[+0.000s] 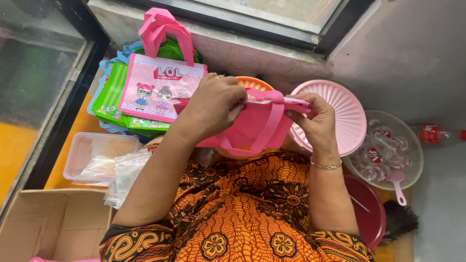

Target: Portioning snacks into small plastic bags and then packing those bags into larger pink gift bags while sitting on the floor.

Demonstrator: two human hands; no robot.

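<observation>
Bag: a pink tote bag (252,127) is held above the lap, between both hands, its top edge running left to right.
Left hand: left hand (213,104) grips the top edge at the left end, fingers clenched on the fabric.
Right hand: right hand (315,119) pinches the right end of the same edge; both hands are equally close.
Handles: pink loops (272,121) hang down the front.
Edges: a stack of printed bags (145,92) lies just left; a pink ribbed lid (347,116) just right.
Room: open space only upward, toward the grey ledge (233,46).
</observation>
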